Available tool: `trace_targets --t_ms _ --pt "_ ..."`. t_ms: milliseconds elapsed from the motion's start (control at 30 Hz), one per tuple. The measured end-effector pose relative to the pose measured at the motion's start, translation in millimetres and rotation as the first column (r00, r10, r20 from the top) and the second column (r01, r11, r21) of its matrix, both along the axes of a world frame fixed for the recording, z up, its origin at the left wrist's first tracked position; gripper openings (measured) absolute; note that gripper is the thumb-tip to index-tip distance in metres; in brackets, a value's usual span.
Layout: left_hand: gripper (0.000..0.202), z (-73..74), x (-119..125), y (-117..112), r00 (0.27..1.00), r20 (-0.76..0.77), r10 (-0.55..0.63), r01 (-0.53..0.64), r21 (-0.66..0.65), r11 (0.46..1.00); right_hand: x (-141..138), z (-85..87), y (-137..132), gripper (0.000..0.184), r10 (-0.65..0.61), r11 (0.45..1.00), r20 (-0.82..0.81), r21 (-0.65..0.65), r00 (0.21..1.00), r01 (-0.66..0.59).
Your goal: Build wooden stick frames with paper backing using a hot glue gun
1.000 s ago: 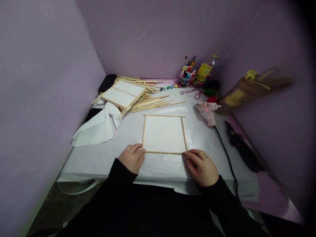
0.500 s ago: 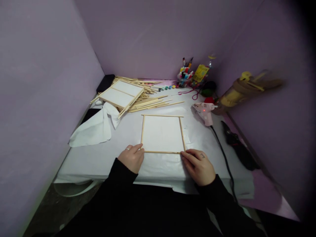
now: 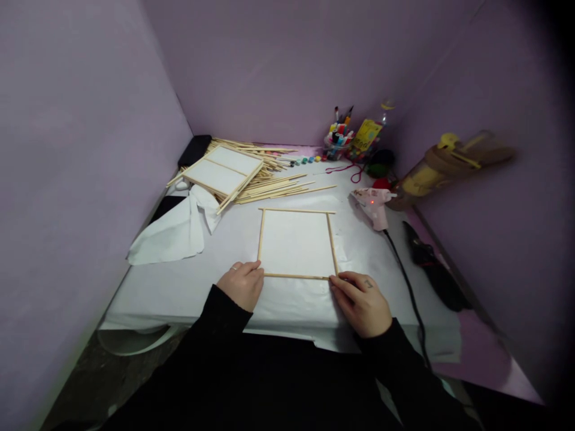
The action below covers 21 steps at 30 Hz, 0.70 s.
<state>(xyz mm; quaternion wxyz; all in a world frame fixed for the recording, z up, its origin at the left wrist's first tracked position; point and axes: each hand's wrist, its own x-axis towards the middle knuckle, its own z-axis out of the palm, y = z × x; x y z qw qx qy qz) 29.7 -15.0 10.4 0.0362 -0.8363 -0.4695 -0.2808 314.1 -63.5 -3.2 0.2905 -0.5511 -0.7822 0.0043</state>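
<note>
A square frame of thin wooden sticks lies flat on the white-covered table in front of me, with a white sheet inside its edges. My left hand pinches the frame's near left corner, its fingers closed there. At the near right corner, my right hand presses thumb and fingers together on the stick ends. The far stick pokes out a little past both side sticks. Right of the frame, a pink glue gun with a lit red light rests on the table.
Loose sticks are heaped at the back left, under a finished-looking panel. White cloth or paper lies left. A pen cup, small paint pots and red yarn stand behind. Black pliers-like tool and cord lie right.
Both hands keep their hold on the frame's near corners. The view has shifted very slightly; nothing else has visibly moved.
</note>
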Motion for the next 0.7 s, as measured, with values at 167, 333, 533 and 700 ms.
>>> trace_targets --t_ms 167,333,533,700 --pt "0.026 0.0 -15.5 -14.8 0.978 0.170 0.117 -0.073 -0.245 0.967 7.3 4.2 -5.5 0.025 -0.057 0.994 -0.087 -0.098 0.995 0.048" --pt "0.036 -0.4 -35.0 -31.5 0.994 0.098 0.056 -0.010 -0.411 0.911 20.1 10.8 -13.2 0.018 0.084 0.968 -0.081 -0.228 0.993 -0.101" --pt "0.025 -15.8 -34.2 -22.4 0.989 0.146 -0.037 0.085 -0.340 0.937 26.2 7.4 -9.8 0.020 0.159 0.954 -0.042 -0.250 0.986 -0.165" --pt "0.018 -14.9 -20.4 -10.4 0.983 0.158 -0.093 0.141 -0.331 0.933 36.7 6.7 4.0 0.017 0.125 0.968 -0.011 -0.220 0.992 -0.124"
